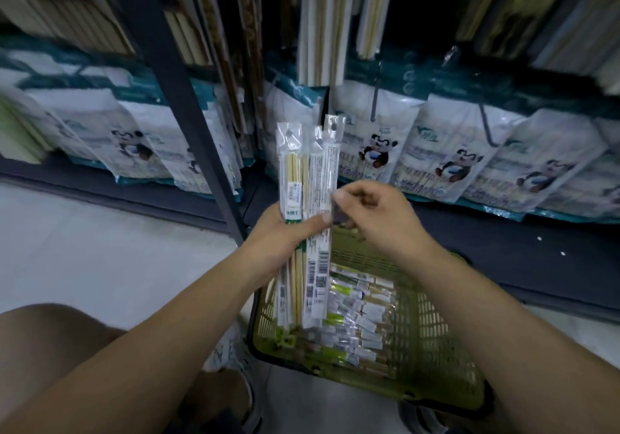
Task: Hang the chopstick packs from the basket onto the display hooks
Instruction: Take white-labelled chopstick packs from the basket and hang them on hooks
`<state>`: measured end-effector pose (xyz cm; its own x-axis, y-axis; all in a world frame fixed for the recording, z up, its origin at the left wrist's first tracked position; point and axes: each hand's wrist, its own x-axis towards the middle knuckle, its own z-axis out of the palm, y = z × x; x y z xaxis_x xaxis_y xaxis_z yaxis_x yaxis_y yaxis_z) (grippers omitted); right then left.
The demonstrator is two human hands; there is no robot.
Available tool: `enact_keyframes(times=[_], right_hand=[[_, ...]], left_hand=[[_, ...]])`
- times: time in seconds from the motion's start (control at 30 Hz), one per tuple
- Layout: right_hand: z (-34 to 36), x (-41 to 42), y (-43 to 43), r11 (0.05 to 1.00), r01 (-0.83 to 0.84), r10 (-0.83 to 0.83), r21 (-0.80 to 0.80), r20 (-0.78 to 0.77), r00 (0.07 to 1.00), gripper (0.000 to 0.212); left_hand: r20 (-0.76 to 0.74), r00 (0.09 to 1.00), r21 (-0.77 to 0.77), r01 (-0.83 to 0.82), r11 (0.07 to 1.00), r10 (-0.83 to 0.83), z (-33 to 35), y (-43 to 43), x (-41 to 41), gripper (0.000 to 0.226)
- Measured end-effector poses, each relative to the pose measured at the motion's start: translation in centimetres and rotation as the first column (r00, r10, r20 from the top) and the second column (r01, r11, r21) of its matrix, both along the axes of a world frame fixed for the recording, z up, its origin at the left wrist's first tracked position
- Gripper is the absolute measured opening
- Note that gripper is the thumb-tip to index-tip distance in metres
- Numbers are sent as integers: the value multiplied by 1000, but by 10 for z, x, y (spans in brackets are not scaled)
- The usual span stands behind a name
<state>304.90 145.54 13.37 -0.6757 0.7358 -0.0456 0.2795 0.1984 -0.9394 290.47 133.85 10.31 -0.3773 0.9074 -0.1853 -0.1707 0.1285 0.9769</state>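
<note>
My left hand [285,232] grips a bundle of several clear chopstick packs [307,172] upright, their hang holes at the top. My right hand [372,219] pinches the right edge of the rightmost pack with thumb and forefinger. Below both hands a green plastic basket [426,343] sits on the floor with several more chopstick packs [352,313] lying in it. A bare display hook [375,98] hangs in front of the panda bags, above and right of the bundle. More chopstick packs [323,31] hang above.
A dark metal shelf post [181,98] runs diagonally left of the bundle. White bags with panda prints [375,152] line the lower shelf. My knee [50,339] and shoe [231,363] are at the lower left on the pale floor.
</note>
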Motion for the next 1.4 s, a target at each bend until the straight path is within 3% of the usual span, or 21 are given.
enact_keyframes(times=[0.23, 0.43, 0.77, 1.07, 1.4], right_hand=[[116, -22, 21, 980, 179, -144, 87, -307, 941, 10], [198, -38, 38, 966, 227, -134, 122, -515, 846, 12], [258, -66, 71, 960, 246, -129, 138, -560, 818, 9], [275, -78, 90, 959, 277, -199, 59, -555, 808, 26], [281, -88, 93, 923, 345, -198, 172, -557, 807, 26]], left_hand=[[-264, 964, 264, 49, 963, 23, 113, 34, -6, 28], [-346, 932, 423, 53, 905, 107, 181, 63, -22, 29], [-329, 933, 484, 31, 875, 149, 219, 93, -42, 30], [-316, 943, 492, 69, 868, 105, 222, 103, -47, 34], [-187, 974, 461, -27, 887, 127, 213, 102, -61, 45]])
